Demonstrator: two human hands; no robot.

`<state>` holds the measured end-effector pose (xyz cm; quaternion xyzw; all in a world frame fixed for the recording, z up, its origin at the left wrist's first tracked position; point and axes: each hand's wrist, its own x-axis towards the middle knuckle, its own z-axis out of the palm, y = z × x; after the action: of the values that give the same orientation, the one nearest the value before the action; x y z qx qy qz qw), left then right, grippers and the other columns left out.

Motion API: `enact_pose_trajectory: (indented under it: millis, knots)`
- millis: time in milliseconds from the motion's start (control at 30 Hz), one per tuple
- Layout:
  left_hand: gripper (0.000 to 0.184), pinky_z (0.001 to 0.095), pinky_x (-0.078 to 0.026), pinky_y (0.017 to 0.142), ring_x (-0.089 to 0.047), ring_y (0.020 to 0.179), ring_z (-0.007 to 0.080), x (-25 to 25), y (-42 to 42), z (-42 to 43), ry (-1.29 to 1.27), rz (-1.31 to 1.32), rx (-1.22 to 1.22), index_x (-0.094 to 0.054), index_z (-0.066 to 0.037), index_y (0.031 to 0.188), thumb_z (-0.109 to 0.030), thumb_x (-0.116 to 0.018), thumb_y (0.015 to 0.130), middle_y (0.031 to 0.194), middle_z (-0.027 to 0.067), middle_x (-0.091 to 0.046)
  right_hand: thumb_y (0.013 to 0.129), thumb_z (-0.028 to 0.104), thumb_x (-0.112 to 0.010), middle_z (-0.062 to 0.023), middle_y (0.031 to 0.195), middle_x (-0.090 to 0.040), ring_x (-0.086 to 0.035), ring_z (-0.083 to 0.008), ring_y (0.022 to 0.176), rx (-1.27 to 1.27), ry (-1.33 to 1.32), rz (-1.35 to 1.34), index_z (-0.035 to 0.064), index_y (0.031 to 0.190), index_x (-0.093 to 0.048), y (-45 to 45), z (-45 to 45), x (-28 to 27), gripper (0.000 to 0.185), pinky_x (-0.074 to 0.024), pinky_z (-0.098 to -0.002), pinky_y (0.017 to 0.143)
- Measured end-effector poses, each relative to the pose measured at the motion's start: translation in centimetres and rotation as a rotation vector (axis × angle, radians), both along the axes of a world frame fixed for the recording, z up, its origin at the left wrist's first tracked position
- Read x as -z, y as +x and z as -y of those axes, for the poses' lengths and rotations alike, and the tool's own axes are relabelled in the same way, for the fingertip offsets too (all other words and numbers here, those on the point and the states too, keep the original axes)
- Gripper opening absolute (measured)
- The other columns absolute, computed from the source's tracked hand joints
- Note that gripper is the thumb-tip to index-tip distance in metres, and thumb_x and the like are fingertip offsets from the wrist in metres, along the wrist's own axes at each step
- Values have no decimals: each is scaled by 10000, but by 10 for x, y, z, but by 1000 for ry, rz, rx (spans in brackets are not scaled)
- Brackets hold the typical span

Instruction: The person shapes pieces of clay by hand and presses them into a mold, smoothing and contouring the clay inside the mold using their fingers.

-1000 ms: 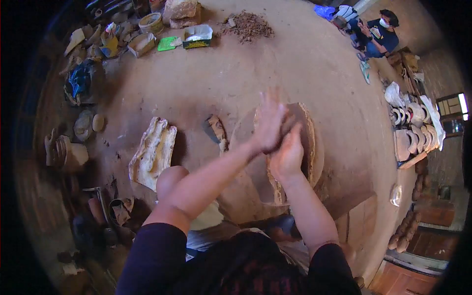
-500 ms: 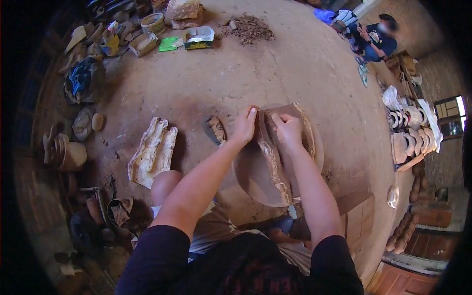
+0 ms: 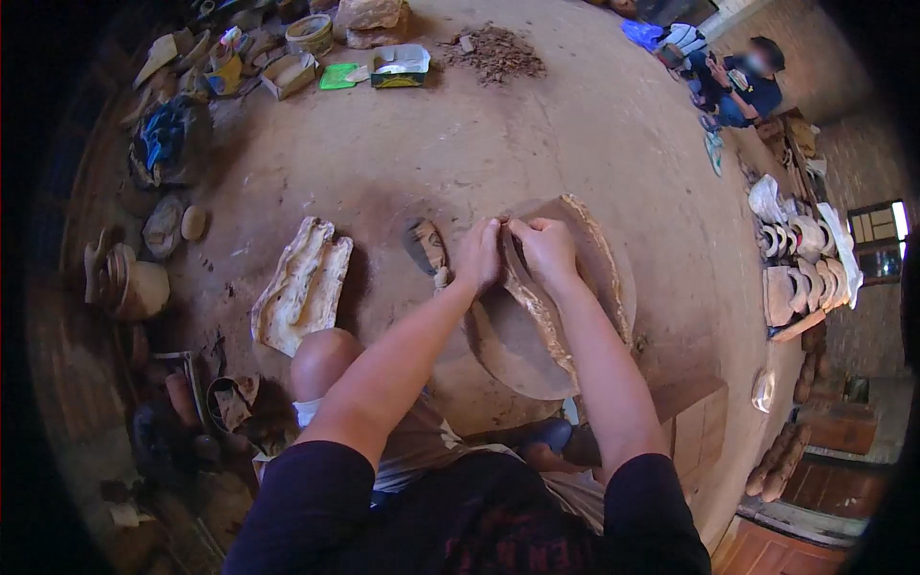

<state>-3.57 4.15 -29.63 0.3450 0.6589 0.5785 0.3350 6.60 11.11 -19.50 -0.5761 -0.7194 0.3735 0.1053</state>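
Brown floor (image 3: 422, 134): hands drawn together over ragged-edged mould (image 3: 590, 261)

Mould lies on round board (image 3: 503, 350). Half a second ago, a clear gap between hands; now left hand (image 3: 476, 257) and right hand (image 3: 546, 253) meet at its far end, fingertips together. Judged: work narrowed to one spot. Whether either clamps the edge: cannot tell.

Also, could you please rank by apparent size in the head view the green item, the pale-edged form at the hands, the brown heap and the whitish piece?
1. Pale-edged form, partly hidden
2. Whitish piece
3. Brown heap, farther off
4. Green item, likewise
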Motion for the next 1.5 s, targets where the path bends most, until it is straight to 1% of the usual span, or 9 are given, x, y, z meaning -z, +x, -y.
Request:
enact_pose_trajectory:
  millis: [300,400,533,700,800,1000,1200,1300,1500]
  knots:
    - [538,416,-461,984,-643,1111,362,-13,-5,0,-66,220,8,-718,-8,1180,-453,-459,1026,1168,223,-699,870,340,-743,-169,742,-712,-693,-230,698,-130,486,114,-24,877,-755,2,27,15,364,-527,-372,691]
    - [500,359,-500,884,-664,958,233,-22,-4,-3,-136,339,3,-746,15,1115,-438,-574,991,1061,152,-737,888,322,-711,-217,799,-714,-709,-355,753,-56,19,-110,-6,900,-766,7,18,0,333,-536,-439,721]
    - [433,322,-526,779,-659,820,148,-31,-6,-2,-215,430,1,-771,21,1045,-392,-702,933,937,80,-745,893,340,-709,-218,860,-738,-724,-350,801,-105,52,78,28,936,-786,6,19,-6,324,-547,-451,765]
    - [412,321,-525,749,-649,775,148,0,-2,-11,-161,425,-54,-780,20,1022,-374,-710,921,884,75,-736,892,336,-705,-212,818,-728,-722,-316,759,-302,474,153,13,886,-779,18,34,5,331,-541,-436,727]
    - [434,324,-523,770,-650,793,155,-13,-4,-7,-190,379,-50,-778,23,1040,-385,-711,907,900,81,-739,900,339,-685,-233,846,-718,-705,-385,800,-124,-95,116,22,882,-777,9,28,-31,331,-546,-478,756]
    - [460,326,-519,821,-663,854,171,-25,-6,-6,-237,372,-57,-780,20,1049,-405,-715,885,923,90,-746,900,326,-712,-195,772,-726,-701,-241,672,-439,551,190,-14,901,-769,32,34,1,345,-525,-398,647]
    - [477,355,-529,839,-706,897,228,-23,-8,-14,-199,354,-38,-773,-12,1103,-428,-702,881,972,141,-765,898,292,-706,-215,843,-705,-692,-350,799,-225,-60,165,-8,918,-773,30,24,-23,308,-525,-443,742]
    - [484,354,-530,817,-704,862,220,-16,-9,-16,-249,250,-59,-772,1,1099,-425,-704,881,944,148,-765,884,307,-714,-218,865,-698,-683,-372,855,-423,289,165,-8,914,-774,44,31,-11,322,-523,-448,784]
    - [489,354,-530,802,-708,838,232,-22,-7,-17,-270,218,-65,-782,-6,1072,-445,-710,868,919,131,-768,888,290,-694,-256,936,-697,-678,-413,878,-452,169,225,-4,927,-774,49,28,-22,308,-534,-465,795]
